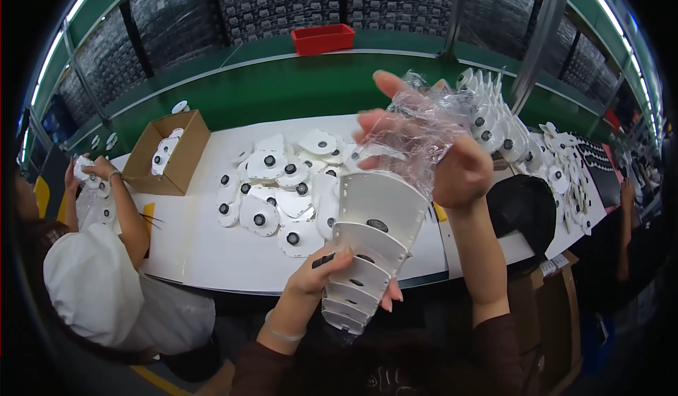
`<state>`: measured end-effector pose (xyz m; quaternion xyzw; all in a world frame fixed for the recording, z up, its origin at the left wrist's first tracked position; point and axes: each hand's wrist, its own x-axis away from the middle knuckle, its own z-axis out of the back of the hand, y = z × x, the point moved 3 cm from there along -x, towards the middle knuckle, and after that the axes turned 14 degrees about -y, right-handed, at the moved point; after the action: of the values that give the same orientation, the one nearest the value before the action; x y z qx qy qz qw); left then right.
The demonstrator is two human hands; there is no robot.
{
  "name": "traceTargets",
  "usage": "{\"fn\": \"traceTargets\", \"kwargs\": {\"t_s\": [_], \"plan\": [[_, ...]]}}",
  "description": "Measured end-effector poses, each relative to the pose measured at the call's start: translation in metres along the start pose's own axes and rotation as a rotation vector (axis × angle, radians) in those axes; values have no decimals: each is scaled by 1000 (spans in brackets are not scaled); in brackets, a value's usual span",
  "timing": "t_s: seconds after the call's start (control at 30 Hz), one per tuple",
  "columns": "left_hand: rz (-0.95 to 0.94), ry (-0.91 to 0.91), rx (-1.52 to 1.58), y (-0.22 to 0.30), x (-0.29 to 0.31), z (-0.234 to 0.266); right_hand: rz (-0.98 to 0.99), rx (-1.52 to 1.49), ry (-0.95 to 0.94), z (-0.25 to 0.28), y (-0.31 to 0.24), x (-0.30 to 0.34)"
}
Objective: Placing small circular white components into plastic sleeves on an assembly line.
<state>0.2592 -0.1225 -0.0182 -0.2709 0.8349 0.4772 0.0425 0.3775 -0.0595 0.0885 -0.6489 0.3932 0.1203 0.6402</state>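
Observation:
My left hand [321,272] is closed round a nested stack of white curved shells [374,237] with dark oval middles. Its thumb presses the near side, while fingertips show past the stack's far edge. The stack tilts up and away from me. Just above its top end, my right hand [462,173] holds a crumpled clear plastic bag [431,124]. The fingers are spread and partly covered by the film. Behind the stack, a loose pile of similar white shells with black round inserts [275,191] lies on the white tabletop [205,244].
A cardboard box [194,149] holding white shells stands left. More nested stacks [494,120] and loose shells [565,177] lie right, near a black bundle [522,212]. A red bin [323,39] sits on the far ledge. A co-worker [99,276] handles shells at left; another person's arm [626,219] shows right.

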Motion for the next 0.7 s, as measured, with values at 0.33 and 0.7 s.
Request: {"fn": "traceTargets", "kwargs": {"t_s": [0.33,0.7], "plan": [[-491,575,-643,31,18,7,61,496,270,-32,-4,-17],[-976,844,-754,132,-2,-13,83,467,340,-20,-1,-42]]}}
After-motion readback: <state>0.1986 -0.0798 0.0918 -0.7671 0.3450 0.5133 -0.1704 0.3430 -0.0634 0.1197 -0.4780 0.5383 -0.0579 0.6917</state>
